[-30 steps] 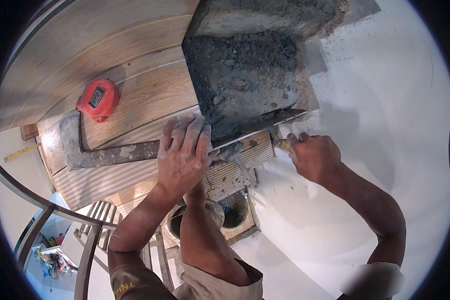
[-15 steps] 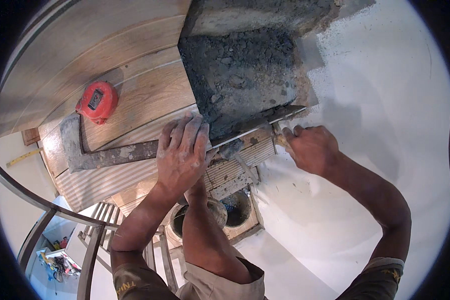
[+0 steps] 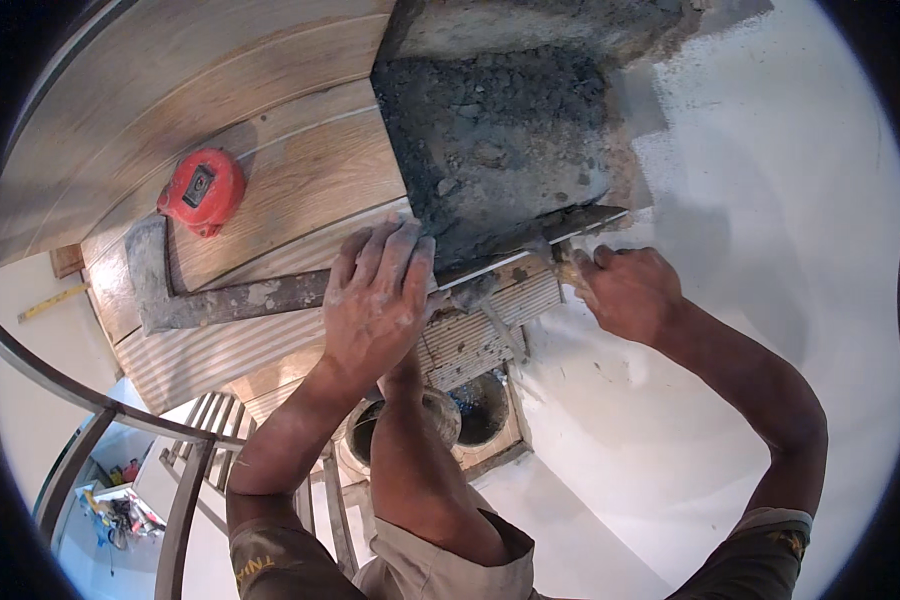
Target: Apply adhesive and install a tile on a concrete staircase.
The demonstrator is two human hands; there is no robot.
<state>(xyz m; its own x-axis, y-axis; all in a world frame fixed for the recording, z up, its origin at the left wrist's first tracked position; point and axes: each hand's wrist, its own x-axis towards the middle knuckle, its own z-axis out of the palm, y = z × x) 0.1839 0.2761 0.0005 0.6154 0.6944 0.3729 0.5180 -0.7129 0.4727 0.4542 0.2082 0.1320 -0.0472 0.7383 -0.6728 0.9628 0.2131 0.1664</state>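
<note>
My left hand [image 3: 375, 310] lies flat, fingers stretched and dusty with mortar, over the end of a metal square [image 3: 260, 297] on the wood-look stair tiles. Its fingertips reach the corner where the tile meets the dark mortar bed [image 3: 490, 160]. On the right, my right hand [image 3: 640, 290] is closed round the handle of a small trowel [image 3: 538, 250]. The trowel's metal part touches or overlaps the thin upright tile edge [image 3: 590, 226] along the front of the mortar. A mortar-caked tool [image 3: 475, 292] rests just below that edge, between my hands.
A red tape measure [image 3: 203, 190] sits on the tiles beside the square. Below are ribbed step tiles [image 3: 470, 345] and two buckets [image 3: 482, 408], one partly behind my leg [image 3: 425, 480]. A metal railing [image 3: 185, 510] stands at lower left; a white wall [image 3: 750, 180] rises at right.
The whole view has shifted slightly. The trowel's metal part now shows up at the tile edge, where it was lower before. My left hand keeps its place on the square.
</note>
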